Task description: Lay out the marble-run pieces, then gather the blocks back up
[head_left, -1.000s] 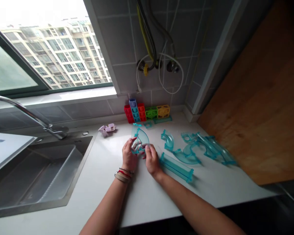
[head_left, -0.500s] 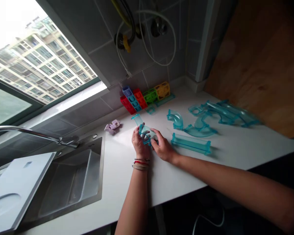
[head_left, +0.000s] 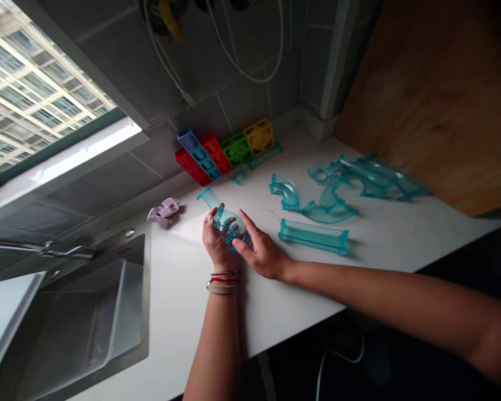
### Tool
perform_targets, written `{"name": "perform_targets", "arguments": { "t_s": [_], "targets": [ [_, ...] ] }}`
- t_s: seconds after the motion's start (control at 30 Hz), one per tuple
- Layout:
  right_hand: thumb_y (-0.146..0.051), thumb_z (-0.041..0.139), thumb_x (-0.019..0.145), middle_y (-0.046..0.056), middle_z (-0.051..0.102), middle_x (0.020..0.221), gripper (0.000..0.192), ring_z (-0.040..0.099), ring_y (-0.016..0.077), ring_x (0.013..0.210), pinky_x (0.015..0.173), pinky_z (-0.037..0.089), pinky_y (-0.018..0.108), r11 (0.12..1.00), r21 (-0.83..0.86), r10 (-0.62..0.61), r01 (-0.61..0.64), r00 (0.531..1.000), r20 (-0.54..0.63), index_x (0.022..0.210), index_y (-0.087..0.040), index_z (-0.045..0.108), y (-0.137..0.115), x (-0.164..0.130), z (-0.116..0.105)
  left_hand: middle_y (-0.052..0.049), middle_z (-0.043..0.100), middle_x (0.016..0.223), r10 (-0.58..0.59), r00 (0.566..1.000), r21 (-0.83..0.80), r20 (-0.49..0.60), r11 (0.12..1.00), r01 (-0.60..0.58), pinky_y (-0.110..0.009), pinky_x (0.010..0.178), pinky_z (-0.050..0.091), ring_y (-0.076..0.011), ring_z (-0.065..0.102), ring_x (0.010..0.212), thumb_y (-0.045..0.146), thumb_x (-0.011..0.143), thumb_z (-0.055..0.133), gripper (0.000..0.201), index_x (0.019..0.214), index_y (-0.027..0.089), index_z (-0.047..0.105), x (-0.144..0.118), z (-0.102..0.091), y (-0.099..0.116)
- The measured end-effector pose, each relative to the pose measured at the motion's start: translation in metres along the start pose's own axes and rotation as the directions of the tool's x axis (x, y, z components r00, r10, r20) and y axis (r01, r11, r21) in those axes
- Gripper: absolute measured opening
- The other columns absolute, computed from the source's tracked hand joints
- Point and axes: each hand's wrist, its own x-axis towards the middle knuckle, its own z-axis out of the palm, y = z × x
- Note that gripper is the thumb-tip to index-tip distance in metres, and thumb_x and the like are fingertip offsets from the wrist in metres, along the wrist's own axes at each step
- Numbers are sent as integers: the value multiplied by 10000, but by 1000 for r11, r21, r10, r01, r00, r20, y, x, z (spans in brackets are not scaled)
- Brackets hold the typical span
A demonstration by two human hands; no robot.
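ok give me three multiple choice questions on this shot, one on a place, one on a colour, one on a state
1. Where does the row of coloured plastic grid blocks stand?
A. in the sink
B. against the tiled wall at the back of the white counter
C. on the window sill

2. What colour is the small plastic piece lying between the sink and the hands?
A. pale purple
B. orange
C. black

3. How is the clear teal curved track piece held?
A. by both hands
B. by the right hand alone
C. by no hand

Answers:
1 B: the coloured plastic grid blocks sit at the foot of the tiles on the white counter.
2 A: the small plastic piece is pale purple.
3 A: the left hand and the right hand both close their fingers on the clear teal curved track piece.
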Motion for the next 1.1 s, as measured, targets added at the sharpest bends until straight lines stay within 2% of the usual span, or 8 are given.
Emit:
{"name": "perform_targets", "arguments": {
  "t_s": [0.17,0.3,0.4,0.6,0.7,0.83,1.0,1.1],
  "targets": [
    [-155,638,909,78,593,1496,758,593,270,1319,1174,470,472,965,-209,-131,157,982,133,1610,-307,392,2,0,-4,-62,712,1191,214,916,40,-340,976,-213,-199,670,530,-100,693,761,350,891,676,308,1159,199,692,4,4,-1],
    [-139,591,923,129,632,1290,800,627,259,1158,1093,539,451,910,-400,-36,104,984,175,1654,-227,279,5,1,-6,-43,685,1172,369,829,175,-420,929,-325,-217,659,552,-77,680,680,255,873,682,346,1214,192,688,6,3,2],
    [-174,628,919,157,537,1399,861,592,283,1262,1113,527,443,875,-483,68,29,981,183,1670,-217,210,5,3,-6,-60,681,1194,464,785,265,-410,884,-384,-248,621,580,-97,697,658,256,896,633,388,1277,186,653,7,0,7],
    [-263,640,939,208,112,1739,803,519,335,1432,1217,443,475,870,-493,102,19,971,217,1644,-149,274,-7,1,-8,-120,581,1466,495,770,174,-402,867,-467,-243,582,581,-100,721,668,223,911,577,546,1448,245,486,8,-12,14],
    [-244,634,934,174,15,1768,751,364,393,1544,1244,392,538,847,-521,73,107,947,313,1621,-146,347,-17,-15,-14,-137,572,1493,431,820,46,-376,893,-448,-242,578,581,-105,727,662,205,890,595,669,1515,275,367,6,-15,15],
    [-245,647,930,198,126,1754,696,170,420,1606,1282,300,573,827,-526,52,196,906,419,1577,-93,442,-37,-52,-37,-150,586,1483,323,882,-71,-342,927,-367,-242,569,581,-98,714,638,244,866,633,651,1478,256,413,5,-12,13],
    [-216,628,960,182,660,1426,379,594,280,1385,1175,493,403,849,-358,-164,389,838,520,1318,-121,704,-81,-88,-98,-160,649,1386,273,919,-147,-285,935,-323,-261,583,587,-87,680,591,311,877,646,596,1440,229,471,2,-4,12],
    [-219,600,996,107,783,1111,250,737,207,1052,977,595,335,788,-470,-193,399,884,426,1188,-165,751,-105,-77,-145,-182,665,1364,238,944,-215,-229,933,-288,-260,568,569,-91,671,576,364,903,619,585,1449,225,460,-2,2,15]
  ]
}}
